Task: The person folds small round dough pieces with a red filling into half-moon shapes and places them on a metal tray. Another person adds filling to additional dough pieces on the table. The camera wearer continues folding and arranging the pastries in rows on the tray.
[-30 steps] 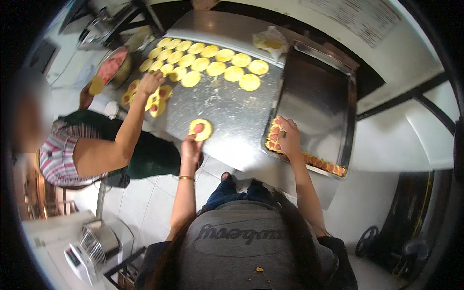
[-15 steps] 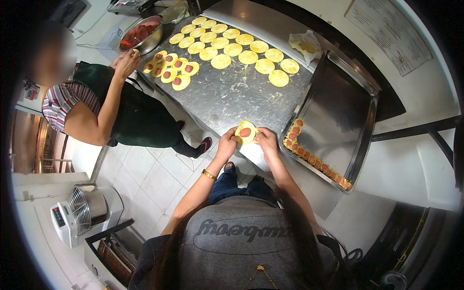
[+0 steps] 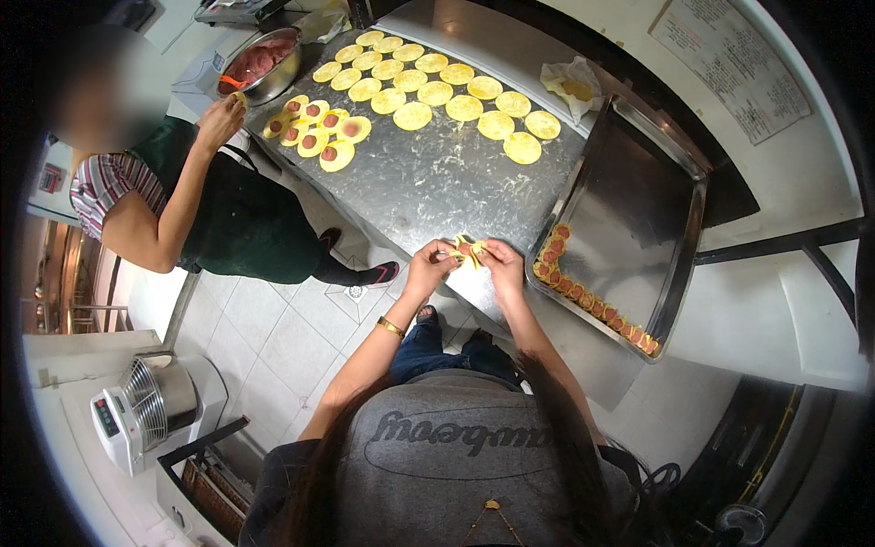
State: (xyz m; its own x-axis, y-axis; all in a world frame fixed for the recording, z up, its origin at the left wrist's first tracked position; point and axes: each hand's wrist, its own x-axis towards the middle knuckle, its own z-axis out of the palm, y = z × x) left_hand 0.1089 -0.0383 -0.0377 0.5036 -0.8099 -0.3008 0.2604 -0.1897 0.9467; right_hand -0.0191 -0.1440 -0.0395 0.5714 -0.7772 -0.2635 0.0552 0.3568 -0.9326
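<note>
Pinching a yellow wrapper (image 3: 468, 252) from both sides, a worker in a gray shirt stands at the near edge of a floured metal table (image 3: 437, 196), the left hand (image 3: 428, 270) and right hand (image 3: 504, 272) each closed on its rim. Half a second ago the wrapper lay open and round between the same fingers; now its edges are drawn up, with pink filling (image 3: 466, 247) showing between them. One second ago the right hand was down in the tray (image 3: 629, 214), where filled pieces (image 3: 588, 297) line the left and near sides. Across the table, plain rounds (image 3: 435, 94) lie in rows, with topped rounds (image 3: 309, 146) grouped to their left. A co-worker's hand (image 3: 217, 125), which had been reaching over the rounds a second earlier, holds a yellow piece (image 3: 241, 98) beside the steel bowl (image 3: 284, 80).
</note>
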